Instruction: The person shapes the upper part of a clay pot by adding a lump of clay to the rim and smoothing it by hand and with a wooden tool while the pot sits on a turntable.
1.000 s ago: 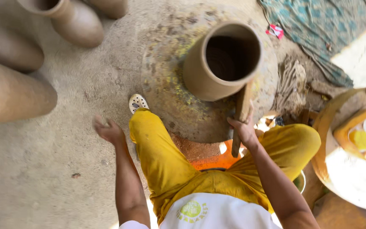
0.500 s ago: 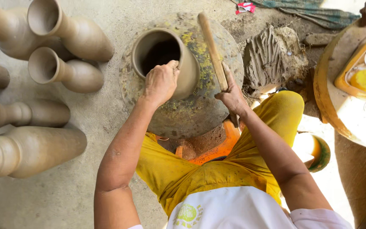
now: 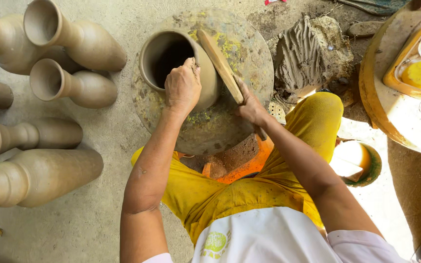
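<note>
A wet clay pot (image 3: 174, 61) is sitting upright on a round wheel (image 3: 249, 63) on the ground, its open mouth facing up. The left hand (image 3: 182, 87) is curling over the pot's near rim, fingers closed against the clay wall. The right hand (image 3: 250, 104) is gripping the lower end of a flat wooden paddle (image 3: 219, 63), fingers wrapped tight around it, and the blade is lying against the pot's right side. Just past the wheel a ridged lump of clay (image 3: 310, 51) is resting on the floor. At the left, 5 unfired clay vases (image 3: 74, 44) are lying on their sides. At the right, a yellow tray (image 3: 417, 63) is sitting on a round board (image 3: 381, 97).
</note>
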